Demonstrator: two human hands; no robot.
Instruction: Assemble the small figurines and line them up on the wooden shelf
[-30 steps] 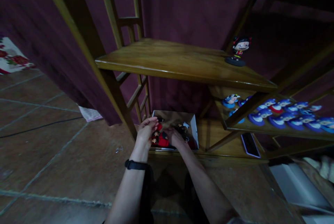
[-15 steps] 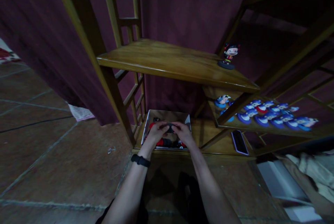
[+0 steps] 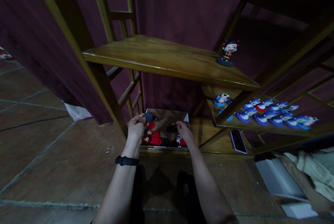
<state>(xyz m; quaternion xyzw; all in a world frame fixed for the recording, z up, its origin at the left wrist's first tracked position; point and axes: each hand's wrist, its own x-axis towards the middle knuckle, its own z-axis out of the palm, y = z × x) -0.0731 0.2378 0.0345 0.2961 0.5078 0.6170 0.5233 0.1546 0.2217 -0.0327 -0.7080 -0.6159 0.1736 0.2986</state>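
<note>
L grip (image 3: 136, 125): thumb & fingers clamped on the edge of a grey disc (image 3: 148, 117), which sits at approx. 2 o'c from the hand, over the back-left corner of the shallow box (image 3: 168, 113). Red piece (image 3: 150, 125) just under the disc, approx. 5 o'c of it; can't tell if joined.

R grip (image 3: 184, 129): over the box's R side, fingers bent, tips at a dark figure (image 3: 171, 127) lying at approx. 9 o'c from the hand. Touching, or v. close; can't tell if it's pinched or if the fingertips are apart.

Red figures (image 3: 156, 138) lie in the box's front-L part, at 4 o'c from L grip, well apart from R grip. A red & white figure (image 3: 180, 141) lies in the front-R corner, 7 o'c from R grip, just beside it. Details too dim.

Box is on the lower shelf (image 3: 199, 130), w/ a phone (image 3: 238, 141) at approx. 4 o'c from R grip, well apart. Upper shelf (image 3: 161, 52) is at 12 o'c of the box; toy figure (image 3: 230, 47) stands upright nr its R end, 1 o'c from R grip. Blue figures (image 3: 265, 118) in rows on the side shelf, approx. 3 o'c. Black wristband (image 3: 127, 161) on L wrist.
</note>
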